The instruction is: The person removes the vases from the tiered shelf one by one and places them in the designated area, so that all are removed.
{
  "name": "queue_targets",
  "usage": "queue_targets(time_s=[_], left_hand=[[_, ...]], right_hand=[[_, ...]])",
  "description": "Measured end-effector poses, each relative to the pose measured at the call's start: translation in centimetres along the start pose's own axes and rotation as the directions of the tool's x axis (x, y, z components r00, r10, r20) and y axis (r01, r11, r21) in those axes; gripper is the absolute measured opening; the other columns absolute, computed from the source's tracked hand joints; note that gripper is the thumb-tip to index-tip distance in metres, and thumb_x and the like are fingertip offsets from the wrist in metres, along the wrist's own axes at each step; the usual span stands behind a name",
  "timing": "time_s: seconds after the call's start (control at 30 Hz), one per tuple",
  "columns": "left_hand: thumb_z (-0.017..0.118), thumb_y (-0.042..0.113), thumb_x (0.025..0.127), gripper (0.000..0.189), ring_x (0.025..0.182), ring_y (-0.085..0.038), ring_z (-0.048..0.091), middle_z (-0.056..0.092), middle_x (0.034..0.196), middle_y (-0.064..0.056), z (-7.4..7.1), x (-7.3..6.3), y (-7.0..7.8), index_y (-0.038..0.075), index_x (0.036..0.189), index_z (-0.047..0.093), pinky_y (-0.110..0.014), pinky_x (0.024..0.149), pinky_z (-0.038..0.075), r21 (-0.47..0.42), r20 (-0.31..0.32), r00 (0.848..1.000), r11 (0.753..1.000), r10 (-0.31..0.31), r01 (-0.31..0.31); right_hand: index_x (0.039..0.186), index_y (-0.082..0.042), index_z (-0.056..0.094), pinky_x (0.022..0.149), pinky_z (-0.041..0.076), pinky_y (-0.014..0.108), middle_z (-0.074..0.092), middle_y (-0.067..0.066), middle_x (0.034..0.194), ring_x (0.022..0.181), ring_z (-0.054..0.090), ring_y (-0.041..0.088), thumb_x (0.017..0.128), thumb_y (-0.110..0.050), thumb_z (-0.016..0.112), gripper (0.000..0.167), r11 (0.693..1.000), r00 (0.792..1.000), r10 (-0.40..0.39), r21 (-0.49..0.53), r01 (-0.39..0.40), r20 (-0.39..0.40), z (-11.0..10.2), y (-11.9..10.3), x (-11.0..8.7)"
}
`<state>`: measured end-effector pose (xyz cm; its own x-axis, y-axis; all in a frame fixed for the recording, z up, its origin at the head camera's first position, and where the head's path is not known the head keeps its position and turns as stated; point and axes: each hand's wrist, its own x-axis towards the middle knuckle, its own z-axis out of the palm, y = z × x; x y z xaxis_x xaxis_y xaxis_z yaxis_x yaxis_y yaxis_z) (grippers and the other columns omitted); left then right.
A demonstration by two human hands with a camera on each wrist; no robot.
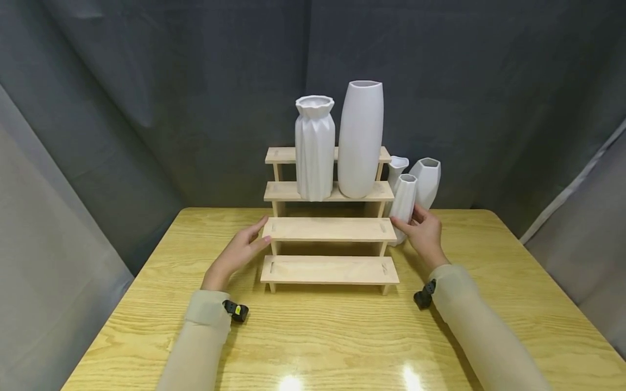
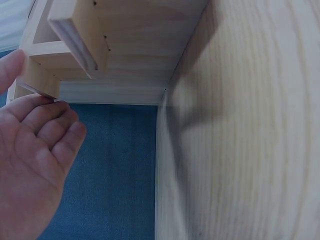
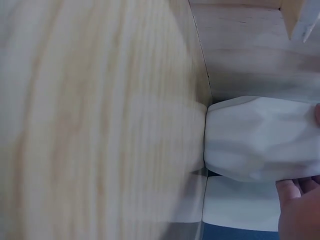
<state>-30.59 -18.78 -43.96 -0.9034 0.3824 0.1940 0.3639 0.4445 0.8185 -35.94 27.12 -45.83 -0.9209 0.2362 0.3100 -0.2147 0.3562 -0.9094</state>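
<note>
In the head view, my right hand (image 1: 424, 234) grips a small ribbed white vase (image 1: 404, 202), standing upright beside the right side of a stepped wooden stand (image 1: 329, 229). Thumb and fingers lie on opposite sides of this vase (image 3: 260, 137) in the right wrist view, its base at the tabletop. My left hand (image 1: 238, 253) touches the left end of the second step from the bottom. Seen from the left wrist, that hand (image 2: 37, 145) has its fingertips at the step's edge, the fingers loosely bent.
A pleated white vase (image 1: 315, 152) and a tall smooth white vase (image 1: 361, 141) stand on the stand's upper part. Behind the gripped vase are a faceted white vase (image 1: 426, 182) and a flared-rim one (image 1: 397, 165). Dark curtains (image 1: 220, 81) hang behind the wooden table (image 1: 313, 336).
</note>
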Motion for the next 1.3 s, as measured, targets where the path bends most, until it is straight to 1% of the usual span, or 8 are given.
queue_targets(time_s=[0.27,0.5,0.63,0.77,0.97,1.03,1.17,1.3], left_hand=[[0.051,0.042,0.103,0.067,0.145,-0.031,0.024,0.019,0.162,-0.002,0.0,0.0,-0.3,0.016,0.158,0.023,-0.044,0.118,0.022,0.009,0.003,1.000,1.000,-0.003,0.003],[0.051,0.037,0.104,0.064,0.146,-0.033,0.022,0.018,0.162,-0.003,0.1,-0.1,-0.2,0.016,0.158,0.023,-0.046,0.119,0.020,-0.018,0.004,1.000,1.000,-0.003,0.003],[0.051,0.040,0.103,0.065,0.145,-0.035,0.023,0.018,0.162,-0.006,0.1,-0.1,-0.2,0.017,0.158,0.023,-0.047,0.118,0.020,-0.013,0.004,1.000,1.000,-0.015,0.015],[0.051,0.043,0.103,0.068,0.145,-0.034,0.023,0.019,0.162,-0.006,0.0,0.0,-0.1,0.017,0.158,0.023,-0.046,0.118,0.021,-0.002,0.003,1.000,1.000,-0.025,0.025],[0.051,0.042,0.103,0.068,0.145,-0.035,0.023,0.019,0.162,-0.010,-0.1,0.0,0.2,0.015,0.158,0.022,-0.047,0.118,0.021,-0.002,0.002,1.000,1.000,-0.022,0.023],[0.051,0.042,0.103,0.068,0.145,-0.033,0.023,0.019,0.162,-0.009,-0.1,0.0,0.2,0.015,0.158,0.023,-0.045,0.118,0.021,-0.002,0.002,1.000,1.000,-0.026,0.026],[0.051,0.040,0.103,0.067,0.145,-0.034,0.024,0.020,0.162,-0.008,-0.1,0.0,0.1,0.014,0.158,0.023,-0.045,0.118,0.022,0.003,0.001,1.000,1.000,-0.020,0.020],[0.051,0.040,0.103,0.067,0.145,-0.035,0.025,0.020,0.162,-0.008,-0.1,0.0,0.1,0.014,0.158,0.023,-0.045,0.118,0.022,0.008,0.004,1.000,1.000,-0.017,0.017]], right_hand=[[0.144,-0.002,0.051,0.103,0.046,0.043,0.055,0.019,0.138,0.127,0.053,0.031,0.082,-0.023,0.083,0.073,0.999,1.000,-0.007,-0.052,0.009,0.024,-0.1,0.4,0.0],[0.142,-0.001,0.053,0.099,0.050,0.040,0.059,0.018,0.134,0.121,0.057,0.029,0.079,-0.035,0.085,0.078,0.998,0.996,0.063,-0.030,-0.061,0.061,-0.7,-0.8,0.1],[0.141,-0.002,0.054,0.098,0.050,0.039,0.059,0.017,0.134,0.121,0.057,0.028,0.077,-0.040,0.085,0.080,0.997,0.996,0.068,-0.035,-0.067,0.059,-1.2,-1.6,0.3],[0.143,-0.003,0.053,0.099,0.050,0.036,0.057,0.016,0.137,0.123,0.056,0.028,0.078,-0.039,0.084,0.080,0.997,0.996,0.071,-0.016,-0.071,0.046,-1.4,-2.4,0.0],[0.141,0.000,0.053,0.096,0.050,0.024,0.058,0.019,0.135,0.122,0.057,0.029,0.081,-0.030,0.084,0.074,0.998,0.998,0.049,0.041,-0.050,0.026,-1.7,-3.6,-0.4],[0.140,0.000,0.053,0.095,0.050,0.022,0.058,0.019,0.135,0.122,0.057,0.030,0.081,-0.028,0.083,0.072,0.997,0.999,0.047,0.057,-0.048,0.025,-1.9,-3.9,-0.6],[0.141,0.000,0.052,0.094,0.050,0.020,0.056,0.019,0.137,0.123,0.056,0.031,0.083,-0.027,0.082,0.071,0.995,0.998,0.053,0.082,-0.055,0.034,-2.5,-4.2,-0.9],[0.142,-0.001,0.052,0.094,0.050,0.020,0.055,0.018,0.139,0.125,0.054,0.031,0.083,-0.031,0.081,0.073,0.995,0.997,0.073,0.060,-0.076,0.038,-3.3,-4.5,-1.2]])
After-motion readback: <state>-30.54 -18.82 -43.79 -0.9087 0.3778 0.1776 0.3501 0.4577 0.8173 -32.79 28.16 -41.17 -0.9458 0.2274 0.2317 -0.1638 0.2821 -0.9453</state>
